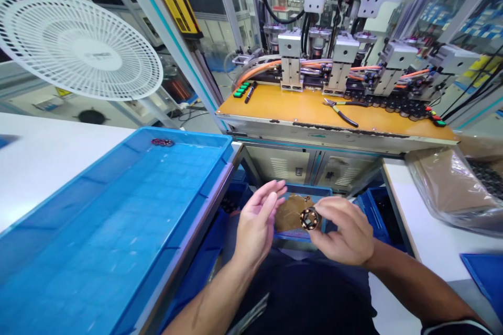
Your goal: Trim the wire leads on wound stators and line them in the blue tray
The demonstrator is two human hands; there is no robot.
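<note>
Pinching a ring-shaped, copper-wound stator (304, 222) between thumb and fingers, my right hand (343, 227) held it over a blue bin (326, 191), its copper coils turned up toward my camera. My left hand (254, 222) hovered just beside it, fingers extended and loosely spread, the thumb lifted and the palm turned toward the stator, with a gap left between the two. Below the hands, I could see a brown sheet (286, 218) in the bin and a small copper part (307, 199) near its far edge.

To my left, a long blue tray (98, 230) rested on a white table (43, 152), with a few reddish ring parts (162, 142) lying at its far end. A white fan (98, 55) stood beyond it. Ahead, pliers (346, 116) with yellow-and-black handles and a black marker (250, 92) lay on the orange benchtop (291, 107), in front of a row of metal fixtures (291, 63). To my right, clear plastic (451, 196) covered a cardboard box with dark parts (487, 175) in it.
</note>
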